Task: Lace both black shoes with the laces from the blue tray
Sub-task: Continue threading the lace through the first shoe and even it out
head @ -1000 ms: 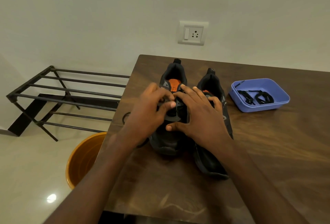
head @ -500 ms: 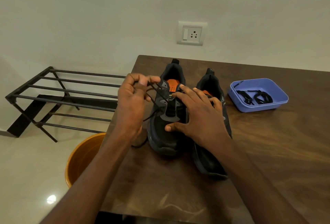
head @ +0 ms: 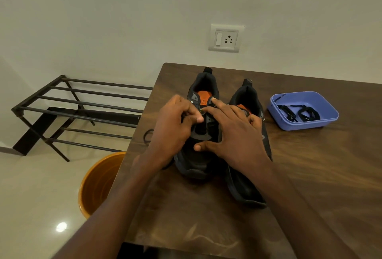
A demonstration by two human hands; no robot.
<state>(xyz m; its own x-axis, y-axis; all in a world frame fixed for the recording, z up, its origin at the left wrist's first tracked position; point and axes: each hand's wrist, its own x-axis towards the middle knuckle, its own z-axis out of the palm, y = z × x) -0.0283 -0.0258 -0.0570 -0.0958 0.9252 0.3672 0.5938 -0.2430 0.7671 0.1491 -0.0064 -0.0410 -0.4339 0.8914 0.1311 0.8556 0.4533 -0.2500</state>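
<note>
Two black shoes with orange insoles stand side by side on the brown table, toes toward me. My left hand [head: 175,128] hovers over the eyelets of the left shoe [head: 196,167], its fingers curled and pinching a black lace there. A loop of that lace [head: 147,136] lies on the table left of the shoe. My right hand [head: 235,136] rests spread across the same shoe's tongue, index fingertip at the upper eyelets, and partly covers the right shoe [head: 246,192]. The blue tray [head: 306,124] at the right holds another coiled black lace [head: 297,113].
An orange bucket [head: 99,184] stands on the floor beside the table's left edge [head: 142,124]. A black metal rack [head: 82,110] stands against the wall at the left. A wall socket [head: 226,38] is behind the table.
Half a second ago my left hand had drawn the lace up and out to the left. It has since come back down onto the left shoe's eyelets. My right hand has stayed on the shoe.
</note>
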